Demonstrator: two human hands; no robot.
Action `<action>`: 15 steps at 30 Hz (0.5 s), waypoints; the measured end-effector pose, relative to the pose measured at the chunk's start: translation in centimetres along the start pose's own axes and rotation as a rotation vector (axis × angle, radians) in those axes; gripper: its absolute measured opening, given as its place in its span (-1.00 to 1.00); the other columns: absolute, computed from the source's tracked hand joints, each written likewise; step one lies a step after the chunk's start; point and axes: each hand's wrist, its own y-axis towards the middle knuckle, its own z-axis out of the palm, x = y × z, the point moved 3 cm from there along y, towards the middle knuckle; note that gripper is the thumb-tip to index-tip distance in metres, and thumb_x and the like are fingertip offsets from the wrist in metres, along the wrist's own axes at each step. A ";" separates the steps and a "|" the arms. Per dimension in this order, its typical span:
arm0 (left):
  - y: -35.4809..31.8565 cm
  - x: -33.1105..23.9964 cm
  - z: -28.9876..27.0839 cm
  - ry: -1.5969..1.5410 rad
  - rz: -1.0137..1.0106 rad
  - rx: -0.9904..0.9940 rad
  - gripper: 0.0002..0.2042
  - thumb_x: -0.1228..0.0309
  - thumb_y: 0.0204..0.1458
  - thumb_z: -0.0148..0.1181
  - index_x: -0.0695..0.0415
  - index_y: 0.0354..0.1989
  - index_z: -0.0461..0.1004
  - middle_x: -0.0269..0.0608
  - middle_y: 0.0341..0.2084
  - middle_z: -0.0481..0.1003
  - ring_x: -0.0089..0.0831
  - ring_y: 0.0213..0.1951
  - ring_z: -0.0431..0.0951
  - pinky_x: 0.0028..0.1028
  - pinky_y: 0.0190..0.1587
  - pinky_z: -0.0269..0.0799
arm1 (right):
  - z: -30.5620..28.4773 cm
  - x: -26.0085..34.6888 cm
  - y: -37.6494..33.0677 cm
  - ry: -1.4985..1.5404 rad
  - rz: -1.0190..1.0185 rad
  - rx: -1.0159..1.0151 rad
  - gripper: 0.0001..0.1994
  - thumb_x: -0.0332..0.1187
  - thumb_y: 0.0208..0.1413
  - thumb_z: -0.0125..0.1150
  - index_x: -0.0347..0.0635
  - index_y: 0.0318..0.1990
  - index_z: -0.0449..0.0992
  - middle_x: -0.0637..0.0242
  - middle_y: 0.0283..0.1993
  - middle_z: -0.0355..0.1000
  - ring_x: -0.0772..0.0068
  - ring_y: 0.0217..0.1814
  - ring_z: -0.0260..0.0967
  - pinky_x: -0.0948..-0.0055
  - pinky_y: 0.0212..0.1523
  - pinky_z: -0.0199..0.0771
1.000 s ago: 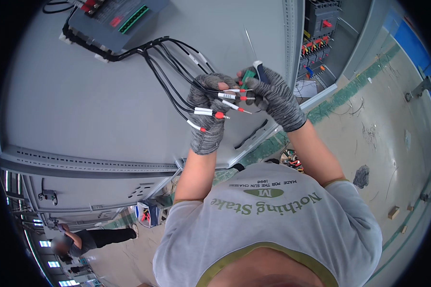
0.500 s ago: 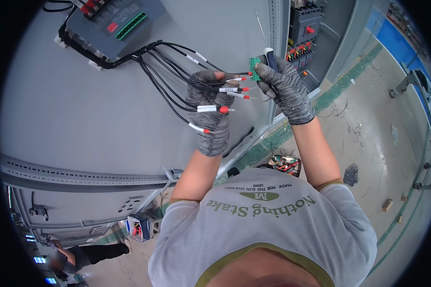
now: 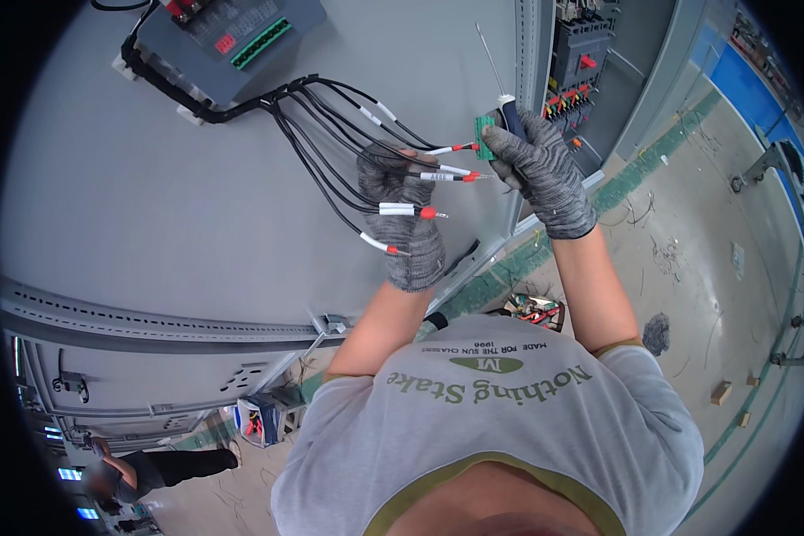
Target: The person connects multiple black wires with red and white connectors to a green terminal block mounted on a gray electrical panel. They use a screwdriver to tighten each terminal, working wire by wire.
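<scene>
Wiring: a bundle of black wires [image 3: 330,143] with white label sleeves and red ferrule tips runs from the grey terminal module [image 3: 232,40] at the upper left of the frame down to frame centre, where the gloved left hand [image 3: 402,219] is closed around the wires, their tips fanning out to the right. The gloved right hand [image 3: 540,174], just right of centre, is clenched on a small green connector block [image 3: 484,138] and a screwdriver [image 3: 500,89] (shaft pointing up the frame), the block just beside the uppermost ferrules. Behind both hands stands the grey cabinet panel [image 3: 134,223].

Wires fan out between a module and two hands.
The module [image 3: 232,40] sits at eleven o'clock; its wires [image 3: 330,134] run toward the left hand [image 3: 402,214], with the right hand [image 3: 540,170] at its three o'clock.
</scene>
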 end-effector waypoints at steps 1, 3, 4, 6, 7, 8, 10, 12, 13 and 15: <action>0.2 0.6 0.1 -0.021 0.022 -0.028 -0.69 0.43 -0.05 0.33 0.18 -0.16 0.37 -0.27 -0.35 0.42 -0.51 -0.29 0.46 -0.55 -0.17 0.41 | 0.0 0.0 0.0 0.032 0.011 0.002 -0.71 -0.23 0.04 0.31 -0.23 -0.23 0.43 0.50 -0.61 0.30 0.77 -0.66 0.18 0.71 -0.70 0.11; 0.6 1.2 0.6 -0.225 -0.086 0.007 -0.75 0.49 -0.02 0.27 0.20 -0.18 0.38 -0.25 -0.36 0.44 -0.50 -0.29 0.46 -0.55 -0.19 0.41 | 0.1 -0.1 0.0 0.095 0.033 0.003 -0.72 -0.25 0.03 0.31 -0.24 -0.24 0.42 0.50 -0.61 0.30 0.77 -0.67 0.17 0.71 -0.71 0.09; 0.6 0.8 1.4 -0.242 -0.157 -0.013 -0.76 0.50 0.00 0.24 0.21 -0.18 0.37 -0.24 -0.36 0.44 -0.49 -0.30 0.47 -0.54 -0.21 0.42 | 0.0 -0.2 0.0 0.101 0.044 0.022 -0.72 -0.25 0.03 0.32 -0.24 -0.24 0.42 0.50 -0.61 0.30 0.77 -0.67 0.17 0.72 -0.71 0.09; 0.7 0.5 2.7 -0.034 -0.203 -0.030 -0.81 0.55 0.06 0.13 0.23 -0.15 0.37 -0.21 -0.37 0.45 -0.48 -0.35 0.48 -0.53 -0.25 0.45 | -0.2 -0.3 0.0 0.113 0.066 0.058 -0.72 -0.26 0.03 0.32 -0.24 -0.24 0.41 0.49 -0.60 0.30 0.77 -0.67 0.17 0.72 -0.71 0.09; 0.7 0.6 2.9 -0.033 -0.191 -0.042 -0.82 0.55 0.07 0.13 0.24 -0.15 0.38 -0.21 -0.37 0.46 -0.48 -0.36 0.49 -0.52 -0.25 0.45 | -0.3 -0.3 0.0 0.111 0.061 0.050 -0.72 -0.26 0.03 0.32 -0.24 -0.23 0.41 0.49 -0.60 0.30 0.77 -0.67 0.17 0.73 -0.71 0.09; 0.6 0.7 3.2 -0.032 -0.179 -0.054 -0.83 0.54 0.07 0.12 0.24 -0.16 0.38 -0.21 -0.37 0.46 -0.48 -0.37 0.49 -0.51 -0.26 0.46 | -0.2 -0.3 -0.1 0.108 0.056 0.043 -0.71 -0.25 0.04 0.31 -0.24 -0.23 0.41 0.49 -0.60 0.30 0.77 -0.68 0.17 0.73 -0.71 0.10; 0.7 0.5 3.7 -0.094 -0.205 -0.058 -0.87 0.51 0.07 0.14 0.23 -0.22 0.41 -0.22 -0.39 0.47 -0.46 -0.38 0.51 -0.50 -0.26 0.47 | -0.2 -0.3 -0.2 0.090 0.052 0.031 -0.71 -0.23 0.05 0.30 -0.23 -0.23 0.41 0.48 -0.60 0.30 0.77 -0.68 0.18 0.73 -0.71 0.11; 0.7 0.4 3.9 -0.096 -0.254 -0.016 -0.88 0.49 0.07 0.16 0.22 -0.24 0.43 -0.23 -0.41 0.47 -0.46 -0.38 0.52 -0.48 -0.25 0.47 | -0.3 0.0 -0.5 0.060 0.057 0.026 -0.71 -0.22 0.06 0.29 -0.23 -0.22 0.41 0.48 -0.60 0.31 0.76 -0.68 0.18 0.74 -0.71 0.12; 0.8 0.4 4.0 -0.098 -0.276 0.004 -0.88 0.48 0.06 0.17 0.21 -0.26 0.43 -0.24 -0.43 0.47 -0.46 -0.38 0.52 -0.48 -0.25 0.47 | -0.3 0.2 -0.6 0.089 0.062 0.020 -0.71 -0.21 0.07 0.28 -0.23 -0.22 0.41 0.47 -0.60 0.31 0.76 -0.67 0.19 0.74 -0.70 0.13; 0.6 0.8 3.8 -0.044 -0.239 -0.003 -0.86 0.42 0.08 0.17 0.20 -0.25 0.44 -0.22 -0.43 0.50 -0.47 -0.38 0.52 -0.50 -0.28 0.44 | -0.2 0.6 -1.0 0.149 0.074 0.010 -0.71 -0.21 0.08 0.27 -0.23 -0.22 0.41 0.47 -0.60 0.32 0.76 -0.66 0.20 0.74 -0.69 0.14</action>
